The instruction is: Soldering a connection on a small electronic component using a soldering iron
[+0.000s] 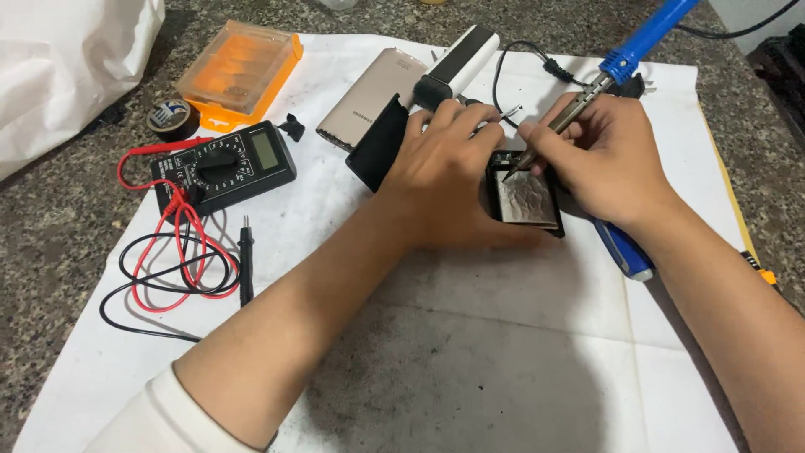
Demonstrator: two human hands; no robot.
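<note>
My right hand (608,159) grips a blue-handled soldering iron (625,54) like a pen, its tip touching the top edge of a small black device with a silvery foil-covered panel (528,201). My left hand (440,164) rests on the device's left side and pinches a thin strand of wire (507,111) between its fingers. The device lies on white paper (470,352).
A black multimeter (225,166) with red and black leads (172,268) lies at left. Behind it sit an orange plastic case (239,71) and a tape roll (173,117). A beige power bank (373,96), a white-and-black block (457,63) and a blue-handled tool (625,252) lie nearby.
</note>
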